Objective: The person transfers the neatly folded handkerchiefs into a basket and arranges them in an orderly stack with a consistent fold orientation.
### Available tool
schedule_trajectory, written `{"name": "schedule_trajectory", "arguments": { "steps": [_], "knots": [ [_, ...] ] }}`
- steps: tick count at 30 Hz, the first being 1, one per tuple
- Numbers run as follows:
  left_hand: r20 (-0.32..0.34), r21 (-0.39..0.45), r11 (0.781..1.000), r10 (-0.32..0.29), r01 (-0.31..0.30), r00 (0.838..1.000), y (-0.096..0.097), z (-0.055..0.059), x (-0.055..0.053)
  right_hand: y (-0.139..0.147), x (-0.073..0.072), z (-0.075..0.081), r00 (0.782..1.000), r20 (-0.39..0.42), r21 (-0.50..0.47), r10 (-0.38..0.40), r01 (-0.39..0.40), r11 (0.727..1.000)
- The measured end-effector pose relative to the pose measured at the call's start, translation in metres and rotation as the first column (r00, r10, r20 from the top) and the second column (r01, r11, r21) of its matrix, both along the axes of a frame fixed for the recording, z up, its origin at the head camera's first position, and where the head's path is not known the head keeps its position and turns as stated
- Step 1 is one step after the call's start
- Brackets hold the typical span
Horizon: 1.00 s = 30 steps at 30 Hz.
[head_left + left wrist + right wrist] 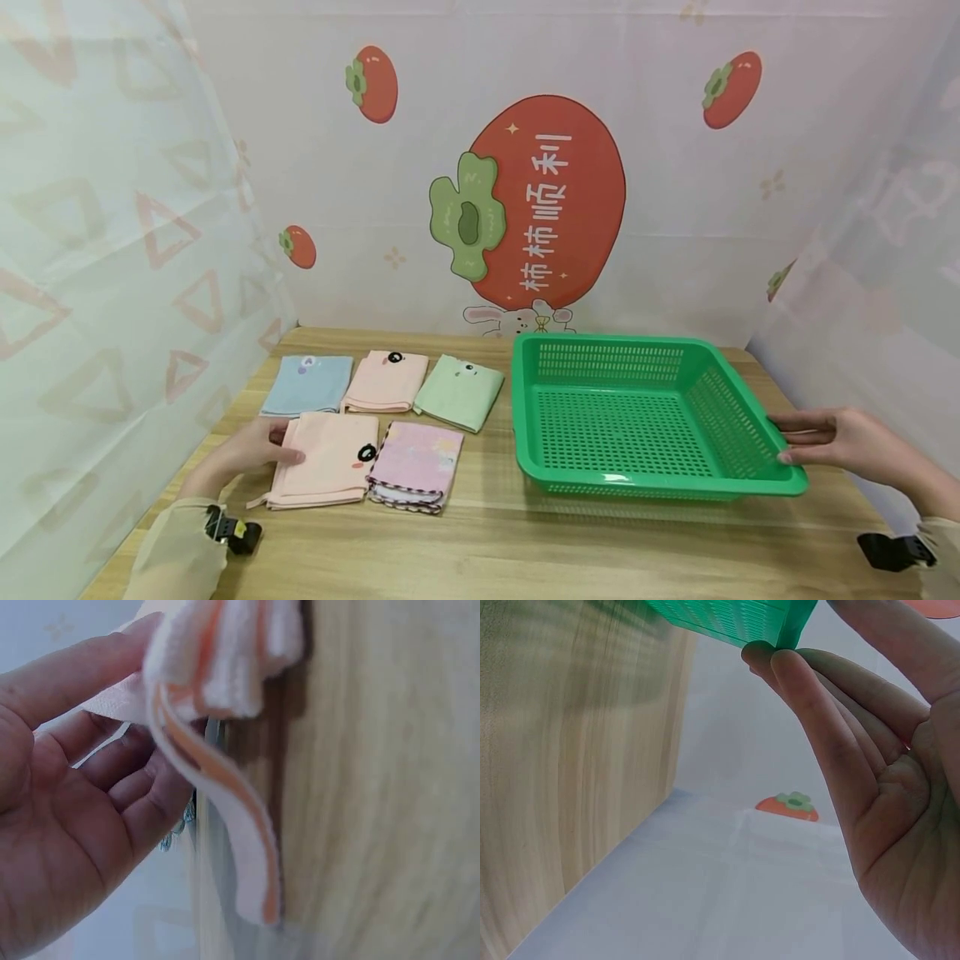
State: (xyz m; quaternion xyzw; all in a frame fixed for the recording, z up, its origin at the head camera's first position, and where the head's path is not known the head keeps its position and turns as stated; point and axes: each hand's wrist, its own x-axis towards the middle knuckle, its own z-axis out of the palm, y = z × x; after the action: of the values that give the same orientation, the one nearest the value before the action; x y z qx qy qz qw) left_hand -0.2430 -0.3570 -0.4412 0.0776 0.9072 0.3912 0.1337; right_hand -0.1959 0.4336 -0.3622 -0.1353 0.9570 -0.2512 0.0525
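Observation:
My left hand [258, 446] pinches the left edge of a folded peach towel [326, 458], which has a black ring-shaped patch. In the left wrist view, the thumb lies over the towel's thick folded layers [217, 660] and the other fingers reach behind them; a hanging loop [251, 855] dangles from the corner. At the right, my right hand [840, 442] grips the right rim of a green plastic basket [626, 483]. Its fingertips [791, 671] are under the rim in the right wrist view. Inside, the basket's perforated bottom is bare.
Beside the held towel lies a pink-purple towel [420, 458] with a checked edge. Behind them, a blue towel [309, 386], another peach towel [386, 382] and a green towel [461, 392] form a row on the wooden table [480, 558]. Printed curtains [660, 275] enclose the back and sides.

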Motion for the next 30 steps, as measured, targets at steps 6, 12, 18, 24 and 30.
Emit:
{"name": "schedule_trajectory", "arguments": {
  "steps": [6,12,18,24,30],
  "knots": [
    [0.010,0.002,1.000,0.025,-0.025,1.000,0.002,0.000,0.001,0.001,-0.002,-0.001,1.000,0.014,-0.003,0.010,-0.010,1.000],
    [0.040,0.070,0.997,0.029,-0.032,0.999,0.002,0.001,0.002,0.002,-0.001,-0.001,1.000,0.004,-0.017,0.005,-0.005,1.000],
    [0.075,0.133,0.989,0.049,-0.059,0.996,0.002,0.003,0.003,0.003,0.000,-0.001,1.000,-0.013,-0.072,0.017,-0.018,0.997],
    [0.086,0.179,0.982,0.052,-0.066,0.995,0.000,0.008,0.005,0.002,0.001,0.000,1.000,-0.012,-0.046,-0.002,0.001,0.999],
    [0.084,0.216,0.975,0.034,-0.052,0.996,-0.001,0.012,0.004,0.003,0.001,-0.002,1.000,-0.026,-0.063,0.012,-0.014,0.998]
  ]
}}
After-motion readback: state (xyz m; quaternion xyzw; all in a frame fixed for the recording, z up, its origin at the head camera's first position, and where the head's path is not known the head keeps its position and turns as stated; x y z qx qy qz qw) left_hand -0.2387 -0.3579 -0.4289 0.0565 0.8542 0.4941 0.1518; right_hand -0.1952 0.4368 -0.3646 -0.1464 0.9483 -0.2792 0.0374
